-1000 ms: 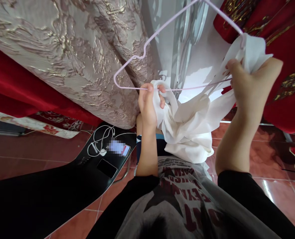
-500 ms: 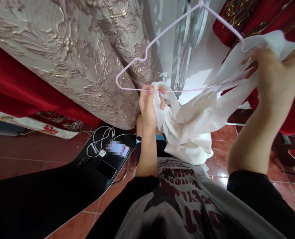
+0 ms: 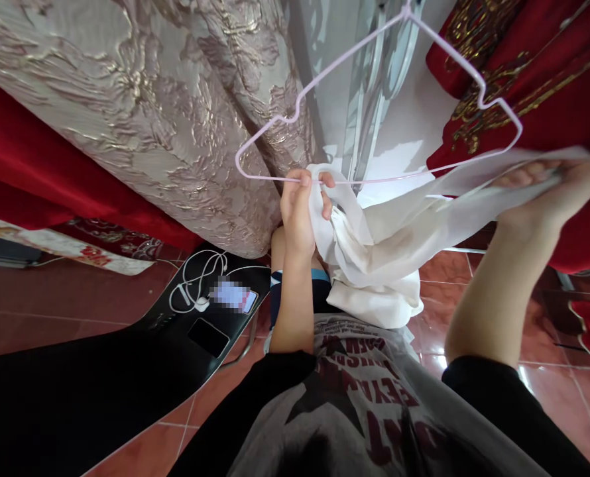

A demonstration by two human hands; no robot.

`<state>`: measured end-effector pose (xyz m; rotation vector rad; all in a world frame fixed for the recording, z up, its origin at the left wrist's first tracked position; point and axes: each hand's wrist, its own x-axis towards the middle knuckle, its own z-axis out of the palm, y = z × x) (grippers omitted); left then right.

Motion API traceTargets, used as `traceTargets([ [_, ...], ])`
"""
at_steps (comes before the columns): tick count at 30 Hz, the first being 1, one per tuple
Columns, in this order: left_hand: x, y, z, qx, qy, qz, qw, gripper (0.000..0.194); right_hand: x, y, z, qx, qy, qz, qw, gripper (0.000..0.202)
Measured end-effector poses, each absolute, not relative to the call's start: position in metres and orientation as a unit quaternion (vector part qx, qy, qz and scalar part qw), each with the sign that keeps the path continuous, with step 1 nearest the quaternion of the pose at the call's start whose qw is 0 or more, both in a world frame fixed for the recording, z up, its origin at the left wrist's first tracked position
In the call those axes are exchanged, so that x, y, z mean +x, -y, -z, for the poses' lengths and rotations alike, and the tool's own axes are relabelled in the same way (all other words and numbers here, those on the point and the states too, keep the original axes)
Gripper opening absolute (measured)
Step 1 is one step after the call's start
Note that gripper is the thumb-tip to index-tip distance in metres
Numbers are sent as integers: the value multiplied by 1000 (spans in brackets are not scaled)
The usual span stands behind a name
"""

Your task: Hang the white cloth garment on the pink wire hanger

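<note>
My left hand [image 3: 299, 212] is closed around the bottom bar of a thin pale pink clothes hanger [image 3: 347, 58], with white sheer cloth gathered against its fingers. The hanger stands upright, its top at the upper frame edge and both its shoulders bare. The white cloth [image 3: 414, 228] stretches from my left hand to the right, and its lower part lies bunched on my lap. Out to the right, my right hand [image 3: 548, 185] has its fingers curled in the far end of the cloth, partly covered by the sheer layer and slightly blurred.
A black bench [image 3: 101, 371] on my left carries a lit phone [image 3: 233, 296], a dark phone [image 3: 209, 338] and white earphones [image 3: 195, 291]. Shiny embossed fabric [image 3: 140, 99] hangs ahead on the left. Red gold-trimmed cloth [image 3: 538, 73] hangs at the right.
My right hand has moved right and down, away from the hanger, drawing the cloth out with it. The hanger's right shoulder is now uncovered. My left hand has stayed nearly still.
</note>
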<state>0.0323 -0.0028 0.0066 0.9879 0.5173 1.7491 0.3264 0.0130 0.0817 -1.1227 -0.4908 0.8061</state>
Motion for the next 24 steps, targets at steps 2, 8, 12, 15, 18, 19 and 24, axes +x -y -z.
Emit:
traceTargets([
  [2, 34, 2, -6, 407, -230, -725, 506, 40, 326, 2, -69, -511, 209, -410, 726, 25],
  [8, 39, 1, -4, 408, -247, -720, 503, 44, 293, 18, -85, -493, 356, -429, 668, 6],
  [12, 43, 4, -6, 402, -241, -721, 510, 38, 249, 5, -91, -434, 392, -326, 743, 28],
  [15, 44, 6, -7, 399, -248, -714, 520, 38, 219, -3, -68, -450, 461, -323, 693, 17],
  [18, 39, 7, -4, 399, -254, -701, 533, 35, 203, -9, -36, -501, 550, -284, 605, 25],
  [19, 35, 6, -2, 395, -252, -695, 546, 32, 201, -11, -26, -507, 567, -255, 597, 29],
  [24, -4, 1, 5, 299, -283, -673, 614, 15, 206, -19, -3, -510, 562, -183, 625, 31],
])
